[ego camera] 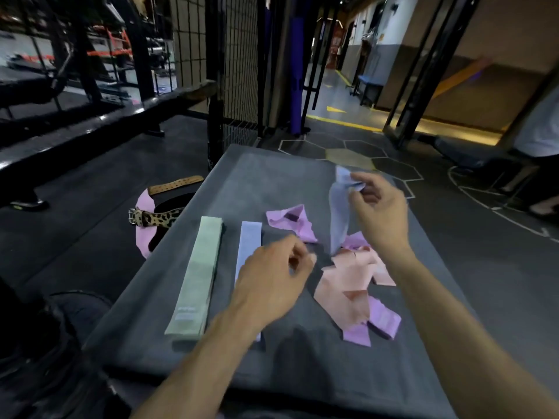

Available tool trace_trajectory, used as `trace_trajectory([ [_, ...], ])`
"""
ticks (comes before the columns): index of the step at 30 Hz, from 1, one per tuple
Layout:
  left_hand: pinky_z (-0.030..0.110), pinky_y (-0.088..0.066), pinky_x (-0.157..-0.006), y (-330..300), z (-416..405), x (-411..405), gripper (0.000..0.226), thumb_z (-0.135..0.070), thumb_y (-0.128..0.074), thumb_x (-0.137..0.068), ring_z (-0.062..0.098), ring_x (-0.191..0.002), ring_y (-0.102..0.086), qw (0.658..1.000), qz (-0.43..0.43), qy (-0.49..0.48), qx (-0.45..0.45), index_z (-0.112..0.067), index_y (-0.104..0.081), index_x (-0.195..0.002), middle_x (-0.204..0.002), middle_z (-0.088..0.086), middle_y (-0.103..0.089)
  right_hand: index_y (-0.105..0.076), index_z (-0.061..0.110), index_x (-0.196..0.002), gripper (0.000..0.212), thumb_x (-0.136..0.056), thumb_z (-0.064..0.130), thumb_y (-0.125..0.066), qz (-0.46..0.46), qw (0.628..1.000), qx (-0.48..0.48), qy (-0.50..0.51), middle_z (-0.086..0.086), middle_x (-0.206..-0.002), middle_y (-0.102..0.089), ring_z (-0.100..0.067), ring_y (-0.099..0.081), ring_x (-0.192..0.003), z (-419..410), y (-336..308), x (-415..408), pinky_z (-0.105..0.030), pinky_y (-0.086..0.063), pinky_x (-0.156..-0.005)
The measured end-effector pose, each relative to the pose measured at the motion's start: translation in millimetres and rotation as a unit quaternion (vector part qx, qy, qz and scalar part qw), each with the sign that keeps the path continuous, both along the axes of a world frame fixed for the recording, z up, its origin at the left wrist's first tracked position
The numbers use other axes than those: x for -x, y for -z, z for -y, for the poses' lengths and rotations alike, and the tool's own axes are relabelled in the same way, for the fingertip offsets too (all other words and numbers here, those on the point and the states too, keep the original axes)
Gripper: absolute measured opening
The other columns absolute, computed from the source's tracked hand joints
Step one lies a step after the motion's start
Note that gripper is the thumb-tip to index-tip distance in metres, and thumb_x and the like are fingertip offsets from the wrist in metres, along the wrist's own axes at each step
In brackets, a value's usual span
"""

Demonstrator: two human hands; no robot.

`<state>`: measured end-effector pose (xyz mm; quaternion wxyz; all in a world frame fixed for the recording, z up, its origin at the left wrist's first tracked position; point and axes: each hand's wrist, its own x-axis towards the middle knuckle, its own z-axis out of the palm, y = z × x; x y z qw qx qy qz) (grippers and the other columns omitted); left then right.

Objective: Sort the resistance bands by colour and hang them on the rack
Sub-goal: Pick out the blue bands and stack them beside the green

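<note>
The lavender resistance band (339, 213) hanging from the right hand (381, 211) looks light and limp — a flat fabric-like loop that drapes straight down from the pinch, its lower end reaching into the tangle below. It should weigh next to nothing and bend wherever it is held, so it will likely fold or twist unless a second hold steadies it. My judgement is that the best place to take it is near one end, with the other hand running down to the opposite end to pull it flat; a grip at the middle would let both halves flop.

The right hand is raised above the far part of the grey padded bench (272, 182), wrist bent, thumb and fingertips pinching the crumpled upper end of the band. The left hand (272, 275) hovers low over the middle of the bench, palm down, fingers loosely curled; I see nothing in them, though the frame is soft with blur.

Two bands already lie flat and straight on the left side of the bench — a pale green band (198, 276) and, just beside it, a second lavender band (249, 241) partly hidden under the left hand. To the right lies an unsorted heap: peach bands (348, 279) crossed over pink-purple bands (382, 323), with another pink-purple band (292, 223) crumpled a little apart, farther back. No band is on a rack, and I cannot tell which structure is the rack.
</note>
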<state>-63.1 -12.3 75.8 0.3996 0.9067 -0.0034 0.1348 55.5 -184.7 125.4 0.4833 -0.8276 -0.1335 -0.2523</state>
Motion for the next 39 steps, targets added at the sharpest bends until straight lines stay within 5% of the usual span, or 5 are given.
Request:
trace_trajectory([
  [10,0.041,-0.058,-0.080,-37,8,38,0.054,-0.074,-0.056,-0.082,0.015,-0.083,-0.075,0.941,-0.028,0.021,0.338,-0.024,-0.073,-0.095,-0.089,-0.007,-0.077,-0.060,0.035,-0.121,0.035,-0.090,0.021,-0.069,0.055,0.988,0.143,-0.025,0.015,-0.070,-0.064,-0.007,-0.063,-0.065,-19,9,131,-0.027,-0.052,-0.065],
  [18,0.027,-0.049,-0.058,-44,-14,45,0.034,-0.048,-0.059,-0.096,0.016,-0.056,-0.070,0.978,0.011,0.010,0.207,-0.023,-0.068,-0.075,-0.069,-0.003,-0.074,-0.069,0.023,-0.093,0.016,-0.079,0.017,-0.066,0.237,0.914,0.329,-0.028,0.006,-0.058,-0.060,-0.019,-0.056,-0.050,-23,21,144,-0.035,-0.045,-0.045],
  [28,0.033,-0.055,-0.067,-62,-37,48,0.037,-0.036,-0.054,-0.101,0.017,-0.070,-0.051,0.960,0.041,0.223,0.164,-0.003,-0.060,-0.087,-0.073,0.009,-0.048,-0.063,0.026,-0.122,0.022,-0.100,0.023,-0.062,-0.094,0.965,-0.027,-0.243,0.014,-0.110,-0.071,-0.009,-0.066,-0.105,-5,-4,142,-0.032,-0.053,-0.090],
  [35,0.058,-0.052,-0.077,-61,-30,55,0.045,-0.053,-0.057,-0.094,0.041,-0.078,-0.061,0.957,0.080,0.190,0.204,-0.010,-0.064,-0.096,-0.087,0.030,-0.059,-0.069,0.009,-0.091,0.005,-0.095,0.013,-0.068,-0.066,0.954,-0.101,-0.275,-0.015,-0.082,-0.070,-0.017,-0.060,-0.073,-13,-22,143,-0.036,-0.047,-0.065],
  [39,0.036,-0.055,-0.095,-52,-28,60,0.027,-0.029,-0.063,-0.096,0.017,-0.112,-0.068,0.941,-0.025,0.241,0.238,-0.021,-0.065,-0.122,-0.117,-0.003,-0.074,-0.068,0.014,-0.090,0.008,-0.095,0.008,-0.067,-0.025,0.955,-0.145,-0.257,-0.004,-0.075,-0.067,-0.014,-0.059,-0.071,-17,-35,144,-0.031,-0.049,-0.063],
])
